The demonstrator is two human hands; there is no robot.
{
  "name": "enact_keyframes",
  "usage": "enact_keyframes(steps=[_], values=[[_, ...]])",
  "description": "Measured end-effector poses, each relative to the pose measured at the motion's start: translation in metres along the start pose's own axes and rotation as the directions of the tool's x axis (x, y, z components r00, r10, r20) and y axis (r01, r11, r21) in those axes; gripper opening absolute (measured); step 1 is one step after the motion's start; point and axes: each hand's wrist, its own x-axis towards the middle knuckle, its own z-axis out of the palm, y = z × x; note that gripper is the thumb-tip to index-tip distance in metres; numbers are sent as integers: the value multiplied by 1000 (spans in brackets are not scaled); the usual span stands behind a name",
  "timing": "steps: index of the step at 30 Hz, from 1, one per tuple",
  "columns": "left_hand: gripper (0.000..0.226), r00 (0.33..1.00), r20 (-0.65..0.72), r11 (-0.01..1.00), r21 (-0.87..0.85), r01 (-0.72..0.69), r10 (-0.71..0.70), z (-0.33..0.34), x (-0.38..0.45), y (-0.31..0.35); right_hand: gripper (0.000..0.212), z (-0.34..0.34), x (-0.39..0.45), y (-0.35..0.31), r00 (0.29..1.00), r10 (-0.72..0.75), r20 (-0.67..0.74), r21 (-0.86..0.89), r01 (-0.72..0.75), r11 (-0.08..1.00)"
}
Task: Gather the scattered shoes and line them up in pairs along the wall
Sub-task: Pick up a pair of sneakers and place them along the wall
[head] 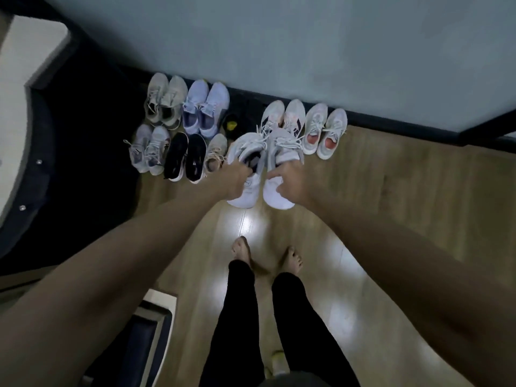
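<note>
Floor: wood-look planks, pale glare patches near the person's bare feet; black leggings below.
Wall: grey-blue wall at the far side, dark baseboard running along its foot.
Left side: dark shadowed area with a pale rounded object at the left edge; cannot tell what it is.
Left hand: left hand closed on the collar of a white sneaker, fingers hooked into the opening.
Right hand: right hand closed over the heel end of a second white sneaker.
Held pair: both sneakers side by side, toes pointing away toward the wall, laces loose; cannot tell whether the soles touch the floor.
Far row, left to right: beige pair, lavender pair, a dark pair with yellow mark hard to make out, white pair with dark stripes partly hidden by the held sneakers, white pair with pink insoles at the right end. All toes toward the baseboard.
Near row, left to right: grey-lilac pair, black pair, a single beige sneaker just left of the held pair.
Near foreground: dark framed object at lower left, blurred.
</note>
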Motion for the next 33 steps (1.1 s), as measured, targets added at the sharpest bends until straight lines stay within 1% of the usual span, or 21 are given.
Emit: enact_keyframes(steps=[2, 5, 7, 9, 11, 13, 16, 19, 21, 22, 23, 25, 27, 28, 29, 31, 33], values=[[19, 999, -15, 999, 17, -41, 41, 26, 41, -22, 42, 27, 35, 21, 1000, 4, -14, 27, -4, 1000], [38, 991, 1, 982, 135, -130, 131, 74, 102, -51, 42, 76, 87, 61, 1000, 22, 14, 61, -23, 998], [40, 988, -6, 974, 169, -149, 153, 108, 144, -73, 47, 112, 121, 92, 999, 39, 27, 28, -40, 999], [38, 984, -16, 977, 117, -176, 179, 140, 179, -95, 51, 144, 148, 117, 998, 52, 39, 31, -53, 998], [38, 977, 6, 970, 125, -211, 212, 174, 210, -117, 55, 178, 174, 140, 995, 71, 72, 56, -75, 996], [35, 972, 10, 958, 164, -235, 236, 206, 239, -138, 56, 208, 196, 161, 989, 89, 114, 11, -90, 996], [28, 947, 35, 921, 224, -319, 319, 246, 279, -163, 53, 251, 218, 188, 990, 59, 126, -88, -49, 995], [32, 934, 49, 883, 310, -352, 355, 280, 308, -175, 56, 284, 227, 206, 990, 45, 132, -152, -25, 988], [35, 930, 118, 848, 382, -366, 348, 306, 316, -174, 53, 301, 229, 215, 992, 10, 125, -221, 18, 975], [35, 942, 112, 863, 379, -336, 317, 320, 319, -175, 51, 310, 230, 218, 992, -24, 120, -244, 53, 968], [35, 956, 87, 898, 331, -292, 279, 334, 322, -176, 49, 321, 232, 220, 991, -51, 127, -259, 82, 962], [30, 984, 24, 976, 126, -178, 176, 352, 328, -177, 47, 340, 237, 226, 981, -45, 186, -270, 95, 958], [28, 996, -30, 990, -111, -83, 80, 360, 333, -179, 51, 355, 245, 231, 957, 7, 289, -236, 64, 970], [28, 997, -56, 980, -188, -65, 56, 361, 334, -179, 53, 360, 248, 233, 944, 22, 330, -207, 49, 977], [28, 996, -75, 971, -229, -68, 52, 361, 335, -179, 54, 365, 249, 233, 936, 21, 351, -158, 37, 987], [28, 997, -55, 965, -253, -64, 52, 358, 332, -178, 59, 370, 253, 228, 938, -3, 346, 27, -7, 1000], [27, 999, -35, 950, -311, 9, -20, 347, 333, -177, 58, 365, 261, 217, 954, 41, 297, 229, -113, 967]])
